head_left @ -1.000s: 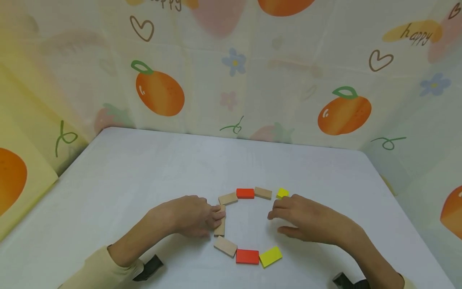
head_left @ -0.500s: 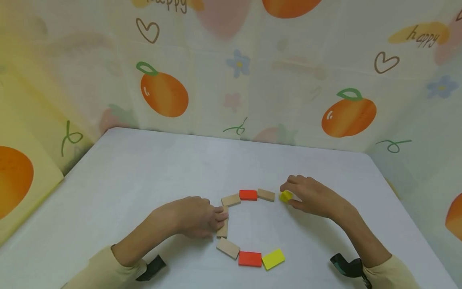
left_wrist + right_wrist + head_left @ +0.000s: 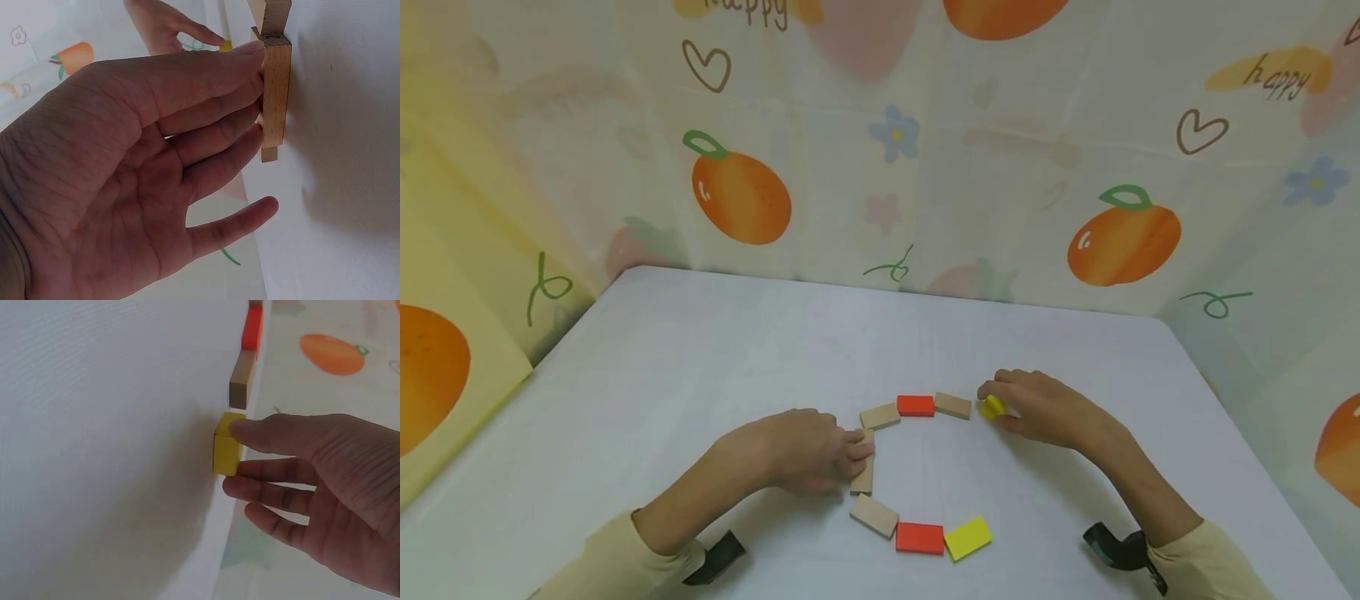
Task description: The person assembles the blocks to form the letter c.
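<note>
In the head view, my left hand lays its fingers on a plain wooden block at the left side of a curved row of blocks. The left wrist view shows those fingers nearly straight, fingertips against the block's top, the little finger held apart. At the far right end of the row, my right hand pinches a yellow block between thumb and fingers. A small gap separates this block from the neighbouring wooden block.
The curve also has a red block and a wooden block at the back. In front lie another wooden block, a red block and a yellow block. A fruit-print cloth hangs behind the white table.
My right hand has moved back from inside the curve and taken hold of the far yellow block, which has turned slightly. My left hand has stayed on its wooden block.
</note>
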Demonstrator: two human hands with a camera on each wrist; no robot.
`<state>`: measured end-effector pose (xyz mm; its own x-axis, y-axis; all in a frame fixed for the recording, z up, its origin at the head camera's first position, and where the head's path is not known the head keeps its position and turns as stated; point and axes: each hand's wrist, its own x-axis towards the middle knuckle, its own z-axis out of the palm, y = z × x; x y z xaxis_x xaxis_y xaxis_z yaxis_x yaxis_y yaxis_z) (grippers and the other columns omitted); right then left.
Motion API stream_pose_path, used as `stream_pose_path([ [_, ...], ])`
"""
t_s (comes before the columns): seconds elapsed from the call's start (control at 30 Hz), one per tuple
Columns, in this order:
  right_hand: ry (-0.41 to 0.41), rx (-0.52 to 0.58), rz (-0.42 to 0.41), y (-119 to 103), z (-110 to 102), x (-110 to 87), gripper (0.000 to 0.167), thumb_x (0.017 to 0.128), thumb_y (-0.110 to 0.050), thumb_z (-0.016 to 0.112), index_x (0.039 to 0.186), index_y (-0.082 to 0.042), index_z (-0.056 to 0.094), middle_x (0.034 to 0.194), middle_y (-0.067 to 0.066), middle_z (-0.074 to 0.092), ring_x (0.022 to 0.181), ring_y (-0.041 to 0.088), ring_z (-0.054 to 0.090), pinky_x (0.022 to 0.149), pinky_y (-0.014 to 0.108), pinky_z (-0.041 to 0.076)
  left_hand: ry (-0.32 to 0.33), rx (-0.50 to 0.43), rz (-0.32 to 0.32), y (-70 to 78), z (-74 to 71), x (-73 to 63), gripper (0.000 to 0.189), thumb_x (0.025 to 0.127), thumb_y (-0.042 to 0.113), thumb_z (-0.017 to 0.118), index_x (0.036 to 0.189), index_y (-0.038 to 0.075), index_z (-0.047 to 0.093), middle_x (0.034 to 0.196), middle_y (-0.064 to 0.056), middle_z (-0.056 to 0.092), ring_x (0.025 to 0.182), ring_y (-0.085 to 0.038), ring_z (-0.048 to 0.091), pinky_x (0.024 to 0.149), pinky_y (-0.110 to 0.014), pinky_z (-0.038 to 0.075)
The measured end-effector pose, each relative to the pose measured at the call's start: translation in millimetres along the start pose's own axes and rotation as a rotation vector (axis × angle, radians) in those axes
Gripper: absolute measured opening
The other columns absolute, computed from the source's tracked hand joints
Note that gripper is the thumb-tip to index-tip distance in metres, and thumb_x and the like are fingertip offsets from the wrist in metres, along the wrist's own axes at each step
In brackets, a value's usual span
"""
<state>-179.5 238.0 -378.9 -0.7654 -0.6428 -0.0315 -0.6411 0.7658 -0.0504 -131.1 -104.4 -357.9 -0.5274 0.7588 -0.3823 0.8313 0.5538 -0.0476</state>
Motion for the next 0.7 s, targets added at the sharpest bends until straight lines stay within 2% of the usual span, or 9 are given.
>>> stream_pose_path([
  [0.33, 0.018, -0.013, -0.017, 3, -1, -5.7, 0.036, 0.083, -0.011, 0.087, 0.117, -0.014, 0.075, 0.106, 0.002, 0.075, 0.094, 0.018, 0.071, 0.086, 0.035, 0.065, -0.008, -0.038, -0.011, 0.0, 1.6, 0.9, 0.044, 0.102, 0.035, 0.067, 0.146, 0.035, 0.062, 0.159, 0.016, 0.052, 0.131, -0.024, 0.065, 0.113, -0.039, 0.053],
  [0.5, -0.005, 0.012, 0.003, -1, -6, -14.6, 0.038, 0.083, -0.01, 0.088, 0.118, -0.016, 0.075, 0.107, 0.001, 0.076, 0.094, 0.018, 0.071, 0.087, 0.037, 0.065, -0.005, -0.011, -0.001, 0.2, 2.0, 1.5, 0.043, 0.102, 0.035, 0.066, 0.145, 0.036, 0.063, 0.159, 0.016, 0.051, 0.125, -0.023, 0.067, 0.112, -0.039, 0.054],
  [0.7, -0.009, 0.012, -0.021, -11, -15, -24.7, 0.04, 0.082, -0.009, 0.088, 0.118, -0.018, 0.075, 0.107, -0.002, 0.075, 0.092, 0.014, 0.069, 0.086, 0.036, 0.064, -0.007, -0.034, -0.016, 0.7, 2.1, 1.4, 0.043, 0.102, 0.033, 0.066, 0.144, 0.035, 0.063, 0.159, 0.016, 0.051, 0.127, -0.025, 0.067, 0.113, -0.041, 0.053],
])
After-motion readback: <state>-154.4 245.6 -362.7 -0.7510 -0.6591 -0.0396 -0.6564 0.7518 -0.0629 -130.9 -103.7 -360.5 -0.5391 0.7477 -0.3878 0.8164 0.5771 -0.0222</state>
